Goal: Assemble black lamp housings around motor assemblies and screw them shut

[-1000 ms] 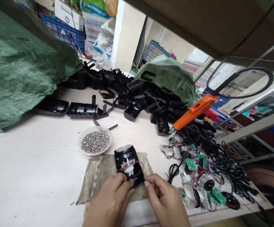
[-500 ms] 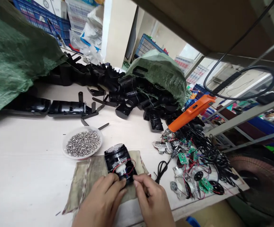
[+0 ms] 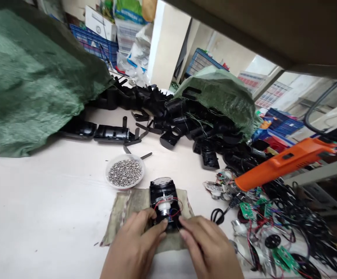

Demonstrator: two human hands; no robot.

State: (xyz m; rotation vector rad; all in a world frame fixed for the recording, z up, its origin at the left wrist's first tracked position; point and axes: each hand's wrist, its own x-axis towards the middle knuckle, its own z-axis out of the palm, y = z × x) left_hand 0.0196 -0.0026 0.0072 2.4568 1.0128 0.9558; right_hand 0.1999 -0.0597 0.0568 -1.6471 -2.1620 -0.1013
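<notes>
A black plastic housing [image 3: 156,195] lies on a folded tan cloth [image 3: 118,217], with a small motor [image 3: 164,208] and thin red and blue wires inside it. My left hand [image 3: 136,240] grips the near left side of the housing, its thumb pressing at the lower inner edge. At the near right corner, my right hand [image 3: 209,240] has thumb and forefinger pinched together; what they hold, if anything, is too small to make out. Beyond the cloth stands a round clear tub [image 3: 125,171] filled with small metal screws.
An orange electric screwdriver [image 3: 284,161] hangs at the right over motors, green circuit boards [image 3: 286,259] and black cables [image 3: 308,221]. Black housings [image 3: 113,133] are heaped at the back, beside green woven sacks [image 3: 40,89]. A shelf [image 3: 258,31] overhangs the upper right.
The view has swung left, so everything sits further right in the picture. The orange screwdriver appears larger and closer. Both hands stay at the housing's near end.
</notes>
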